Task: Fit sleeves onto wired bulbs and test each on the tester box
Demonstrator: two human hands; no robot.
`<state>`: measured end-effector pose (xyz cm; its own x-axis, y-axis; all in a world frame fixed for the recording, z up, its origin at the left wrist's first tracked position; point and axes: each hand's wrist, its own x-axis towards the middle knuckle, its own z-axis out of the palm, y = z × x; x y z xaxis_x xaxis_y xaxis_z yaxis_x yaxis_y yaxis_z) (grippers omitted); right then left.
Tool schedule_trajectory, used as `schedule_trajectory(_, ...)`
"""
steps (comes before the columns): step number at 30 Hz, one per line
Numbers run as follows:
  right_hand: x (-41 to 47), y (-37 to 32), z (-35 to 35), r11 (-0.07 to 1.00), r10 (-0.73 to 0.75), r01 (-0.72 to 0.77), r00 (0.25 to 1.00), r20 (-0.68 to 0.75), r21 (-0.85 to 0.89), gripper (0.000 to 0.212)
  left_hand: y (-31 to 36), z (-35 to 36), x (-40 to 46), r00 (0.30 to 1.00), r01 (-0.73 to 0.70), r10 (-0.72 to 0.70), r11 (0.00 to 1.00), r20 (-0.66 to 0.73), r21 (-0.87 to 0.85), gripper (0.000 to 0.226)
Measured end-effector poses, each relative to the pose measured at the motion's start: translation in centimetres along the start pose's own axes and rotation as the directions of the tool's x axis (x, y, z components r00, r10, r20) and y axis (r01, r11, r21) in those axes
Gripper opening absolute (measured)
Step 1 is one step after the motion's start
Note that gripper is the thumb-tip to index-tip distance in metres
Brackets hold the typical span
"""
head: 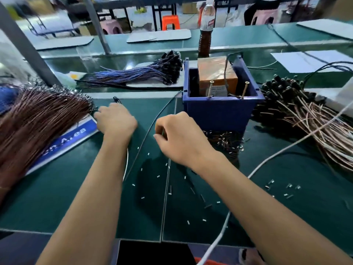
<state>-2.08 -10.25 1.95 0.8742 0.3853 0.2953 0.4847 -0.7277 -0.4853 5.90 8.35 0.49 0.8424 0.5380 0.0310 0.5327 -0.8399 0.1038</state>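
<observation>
My left hand (115, 120) lies at the edge of the brown wired-bulb bundle (38, 121), fingers curled round one wired bulb; its black tip (116, 99) pokes out beyond the knuckles and its pale wire (126, 163) trails under the wrist. My right hand (177, 138) hovers over the green mat (76, 197), thumb and forefinger pinching something tiny that looks like a white sleeve (162, 132). The tester box (217, 73) is orange, with two brass screws, and sits in a blue bin (219, 111) just right of my right hand. Several loose white sleeves (158, 176) dot the mat.
A blue-wired bundle (143, 73) lies behind the hands. A heap of black-capped bulbs on pale wires (298, 111) fills the right side. Dark short pieces (223, 142) pile up against the bin's front. A bottle (206, 27) stands behind it. A white cable (286, 150) crosses the mat.
</observation>
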Motion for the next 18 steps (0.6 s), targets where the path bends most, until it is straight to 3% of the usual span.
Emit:
schedule_trajectory(5, 0.8, -0.4, 0.8, 1.000, 0.024, -0.024, 0.999, 0.021, 0.006, 0.012, 0.5, 0.9, 0.4, 0.999, -0.030, 0.025, 0.991, 0.044, 0.130, 0.040)
schedule_trajectory(8, 1.0, -0.2, 1.5, 0.996, 0.082, -0.084, 0.996, 0.044, 0.028, 0.010, 1.1, 0.8, 0.0, 0.994, -0.088, 0.083, 0.992, 0.067, 0.088, 0.037)
schedule_trajectory(10, 1.2, -0.3, 1.8, 0.986, 0.136, -0.138, 0.990, 0.029, 0.095, 0.010, 1.5, 0.3, -0.2, 0.991, -0.119, 0.123, 0.989, 0.045, -0.084, 0.027)
schedule_trajectory(12, 1.5, -0.5, 1.9, 0.962, 0.194, -0.187, 0.981, -0.013, 0.199, 0.017, 2.3, -0.5, -1.0, 0.996, -0.091, 0.091, 0.896, -0.020, -0.435, 0.020)
schedule_trajectory(13, 1.6, -0.6, 1.9, 0.946, 0.217, -0.205, 0.976, -0.024, 0.251, 0.021, 2.9, -1.0, -1.8, 0.998, -0.062, 0.057, 0.743, -0.030, -0.666, 0.021)
schedule_trajectory(15, 1.9, -1.0, 1.5, 0.906, 0.237, -0.210, 0.971, -0.029, 0.367, 0.023, 4.4, -2.0, -3.2, 0.999, -0.031, -0.032, 0.198, -0.038, -0.980, 0.020)
schedule_trajectory(16, 2.0, -1.3, 1.1, 0.875, 0.240, -0.201, 0.970, -0.034, 0.441, 0.022, 4.9, -2.7, -3.8, 0.997, -0.042, -0.069, -0.054, -0.038, -0.998, 0.020)
schedule_trajectory(18, 2.0, -1.5, 0.1, 0.790, 0.243, -0.156, 0.968, -0.069, 0.593, 0.021, 5.7, -4.4, -5.1, 0.994, -0.095, -0.079, -0.373, -0.070, -0.923, 0.015)
